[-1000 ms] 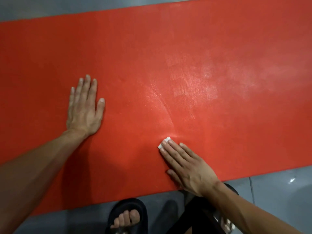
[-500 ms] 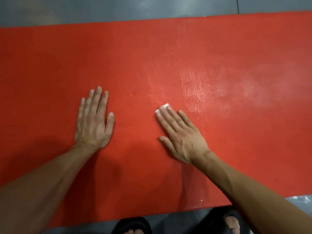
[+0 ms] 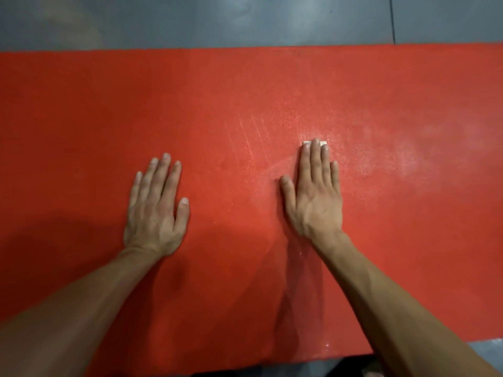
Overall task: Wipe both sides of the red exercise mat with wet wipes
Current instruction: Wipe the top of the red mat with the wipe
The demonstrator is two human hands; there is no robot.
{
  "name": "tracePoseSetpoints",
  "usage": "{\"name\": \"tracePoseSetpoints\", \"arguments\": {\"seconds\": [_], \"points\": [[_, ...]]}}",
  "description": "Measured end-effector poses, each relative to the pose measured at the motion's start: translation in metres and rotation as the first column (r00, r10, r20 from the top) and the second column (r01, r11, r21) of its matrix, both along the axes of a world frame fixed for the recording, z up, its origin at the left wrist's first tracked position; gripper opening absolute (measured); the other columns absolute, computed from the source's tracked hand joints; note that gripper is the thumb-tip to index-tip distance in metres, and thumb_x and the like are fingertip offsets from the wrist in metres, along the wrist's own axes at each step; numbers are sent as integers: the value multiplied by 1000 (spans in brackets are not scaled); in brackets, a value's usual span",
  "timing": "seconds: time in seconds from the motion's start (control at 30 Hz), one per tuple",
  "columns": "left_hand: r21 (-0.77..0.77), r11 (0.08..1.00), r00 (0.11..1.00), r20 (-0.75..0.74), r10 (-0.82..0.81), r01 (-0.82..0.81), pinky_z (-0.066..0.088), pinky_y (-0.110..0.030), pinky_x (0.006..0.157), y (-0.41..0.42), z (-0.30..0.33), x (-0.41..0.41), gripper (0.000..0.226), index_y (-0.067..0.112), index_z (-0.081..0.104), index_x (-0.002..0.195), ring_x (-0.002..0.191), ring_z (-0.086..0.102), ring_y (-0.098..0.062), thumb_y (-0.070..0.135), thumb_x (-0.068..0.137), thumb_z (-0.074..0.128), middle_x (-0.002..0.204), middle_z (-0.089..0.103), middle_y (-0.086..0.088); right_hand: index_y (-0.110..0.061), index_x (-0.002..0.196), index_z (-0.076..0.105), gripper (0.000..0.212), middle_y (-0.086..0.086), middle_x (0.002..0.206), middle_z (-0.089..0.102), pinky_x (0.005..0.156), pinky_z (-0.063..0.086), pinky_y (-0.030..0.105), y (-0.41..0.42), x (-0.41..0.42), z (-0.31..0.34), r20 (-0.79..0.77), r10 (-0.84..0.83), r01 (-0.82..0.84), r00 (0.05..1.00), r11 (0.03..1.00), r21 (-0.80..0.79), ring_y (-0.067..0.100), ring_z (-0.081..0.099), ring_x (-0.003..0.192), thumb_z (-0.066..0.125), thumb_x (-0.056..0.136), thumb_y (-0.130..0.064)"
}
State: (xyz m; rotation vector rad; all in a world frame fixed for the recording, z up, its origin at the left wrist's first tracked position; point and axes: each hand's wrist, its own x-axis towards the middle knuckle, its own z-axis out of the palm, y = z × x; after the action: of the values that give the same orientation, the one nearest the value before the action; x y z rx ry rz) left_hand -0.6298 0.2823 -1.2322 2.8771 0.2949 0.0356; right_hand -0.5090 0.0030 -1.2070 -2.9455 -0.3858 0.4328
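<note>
The red exercise mat (image 3: 81, 118) lies flat on the floor and spans the whole width of the view. My left hand (image 3: 156, 210) rests palm down on it, fingers straight. My right hand (image 3: 315, 191) lies flat further right, fingers straight, pressing a white wet wipe (image 3: 307, 143) against the mat. Only small white corners of the wipe show past my fingertips; the remainder is hidden under the hand. Damp, shiny streaks mark the mat around and to the right of my right hand.
Grey tiled floor (image 3: 217, 20) runs beyond the mat's far edge, with a tile joint at the upper right. More grey floor (image 3: 487, 355) shows at the lower right past the mat's near edge. Dark shadows of my arms fall on the mat's near part.
My right hand has slid the wipe away from me, from near the mat's front edge toward its middle, and turned to point straight ahead. My left hand stayed planted; the view shifted forward.
</note>
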Motion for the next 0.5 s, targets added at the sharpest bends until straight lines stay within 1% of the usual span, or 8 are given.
{"name": "tracePoseSetpoints", "arguments": {"seconds": [0.07, 0.17, 0.2, 0.27, 0.37, 0.4, 0.43, 0.5], "points": [[0, 1000, 1000, -1, 0, 0, 12, -50, 129, 0, 1, 1, 71, 12, 29, 162, 159, 15, -26, 34, 96, 40, 171, 20, -9, -8, 162, -9, 78, 12, 170, -15, 128, -2, 46, 22, -4, 2, -22, 61, -61, 998, 998, 29, 24, -20, 156, 14, 106, -58], [-4, 1000, 1000, -1, -2, 2, 13, -51, 128, 1, 2, 0, 70, 11, 30, 162, 159, 15, -26, 34, 96, 40, 171, 20, -9, -8, 163, -4, 79, 10, 170, -12, 128, 0, 45, 57, -20, -3, -26, 359, -357, 933, 932, 70, 22, -18, 156, 18, 106, -59], [-8, 1000, 1000, -3, -6, 6, 13, -51, 128, 0, 2, 1, 70, 11, 30, 162, 159, 15, -26, 34, 96, 40, 171, 20, -9, -10, 163, -2, 78, 8, 171, -10, 128, 2, 45, 58, -15, -5, -3, 405, -404, 914, 913, 59, 21, -16, 157, 19, 106, -58], [-14, 1000, 1000, -5, -6, 6, 14, -52, 128, 0, 1, 0, 71, 11, 31, 161, 159, 16, -26, 34, 95, 40, 171, 21, -9, -13, 164, -2, 75, 5, 171, -8, 128, 3, 46, 46, 7, -7, 20, 347, -347, 938, 937, 35, 18, -15, 157, 17, 107, -58], [-20, 1000, 1000, -9, -6, 6, 15, -53, 128, 2, 1, 1, 71, 11, 31, 161, 159, 16, -27, 35, 95, 41, 171, 21, -9, -12, 163, -5, 75, 7, 171, -11, 128, 1, 46, 27, 33, -2, 9, 58, -58, 998, 998, 25, 20, -17, 156, 13, 107, -58], [-20, 1000, 1000, -9, -5, 5, 15, -53, 128, 1, 1, 1, 71, 10, 31, 161, 159, 16, -27, 35, 95, 41, 171, 21, -9, -10, 163, -5, 77, 9, 171, -12, 128, 1, 46, 33, 35, 0, 6, 29, -30, 1000, 999, 34, 22, -17, 156, 13, 106, -58], [-18, 1000, 1000, -8, -5, 4, 15, -52, 128, 2, 2, 1, 71, 10, 31, 161, 159, 16, -26, 35, 95, 40, 171, 21, -9, -9, 162, -6, 79, 10, 170, -13, 128, 0, 46, 45, 31, 2, 0, 76, -76, 997, 996, 45, 23, -18, 156, 13, 106, -60], [-19, 1000, 1000, -5, -4, 4, 15, -52, 128, 2, 3, 1, 70, 10, 31, 161, 159, 16, -26, 35, 96, 40, 171, 21, -9, -9, 162, -6, 80, 10, 170, -13, 128, -1, 45, 69, 16, -1, -14, 296, -295, 955, 954, 55, 23, -19, 156, 14, 105, -61]]}}
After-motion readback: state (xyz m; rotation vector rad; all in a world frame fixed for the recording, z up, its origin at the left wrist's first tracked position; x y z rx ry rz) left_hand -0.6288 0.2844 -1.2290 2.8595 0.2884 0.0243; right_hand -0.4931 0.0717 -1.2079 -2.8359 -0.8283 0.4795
